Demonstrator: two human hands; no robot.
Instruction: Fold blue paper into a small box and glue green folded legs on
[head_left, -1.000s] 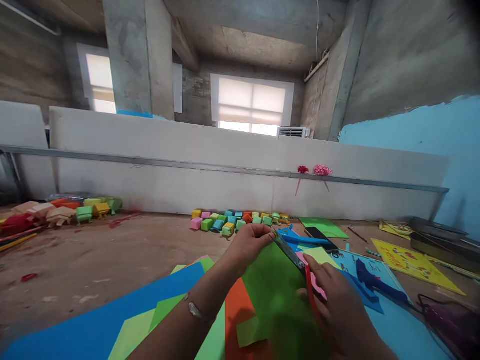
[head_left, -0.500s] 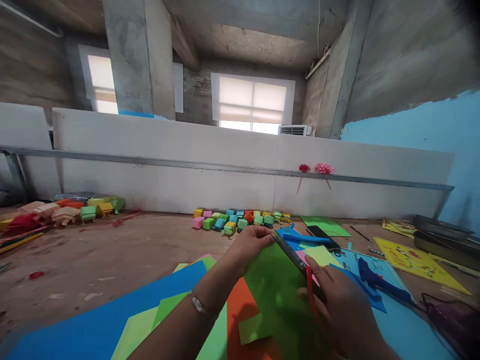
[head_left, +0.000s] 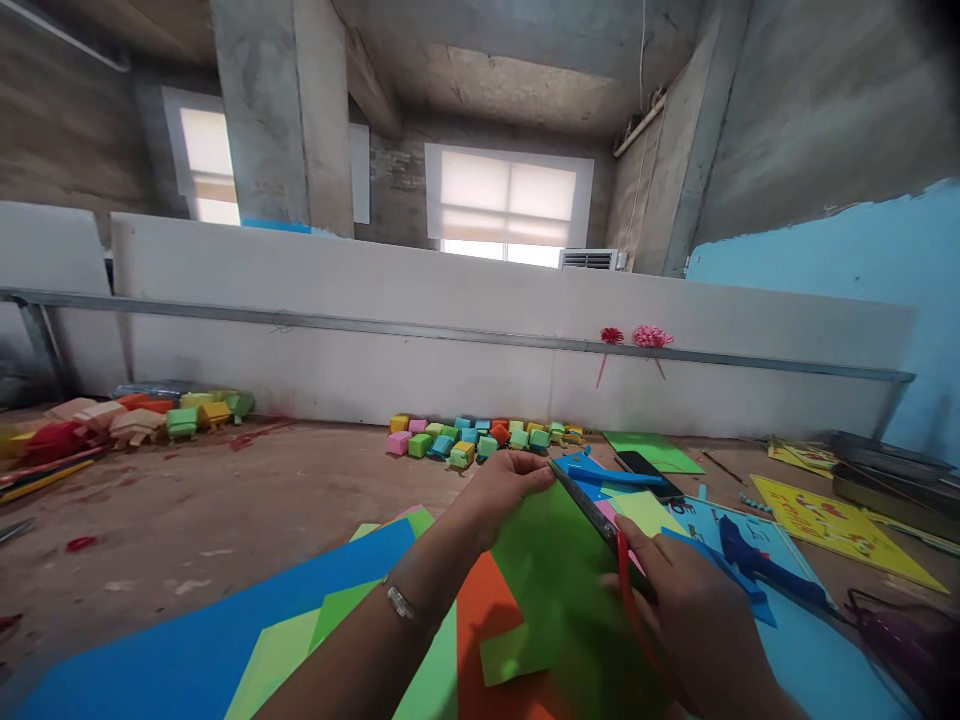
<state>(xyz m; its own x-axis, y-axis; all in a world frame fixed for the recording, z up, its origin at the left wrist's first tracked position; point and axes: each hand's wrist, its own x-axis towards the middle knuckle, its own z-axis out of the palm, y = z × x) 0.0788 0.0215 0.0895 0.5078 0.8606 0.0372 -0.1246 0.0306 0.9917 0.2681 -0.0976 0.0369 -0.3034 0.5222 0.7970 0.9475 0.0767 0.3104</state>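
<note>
My left hand (head_left: 504,488) pinches the far corner of a dark green paper sheet (head_left: 559,590) and holds it up over the table. In my right hand (head_left: 686,620) is a pair of red-handled scissors (head_left: 600,525), fingers closed through the handle. Its blades lie along the right edge of the green sheet, pointing up toward my left fingers. Under the sheet lie an orange sheet (head_left: 484,625), light green sheets (head_left: 341,625) and a large blue sheet (head_left: 202,640).
Several small coloured paper cubes (head_left: 472,440) sit at the back by the white wall board. More paper shapes (head_left: 135,420) lie far left. A phone (head_left: 649,468), a blue glue gun (head_left: 757,565), yellow printed sheets (head_left: 840,525) and dark trays (head_left: 889,465) are to the right.
Both hands keep the same grip on the sheet and the scissors. The view has drifted slightly; the scissors sit in nearly the same place along the sheet's edge.
</note>
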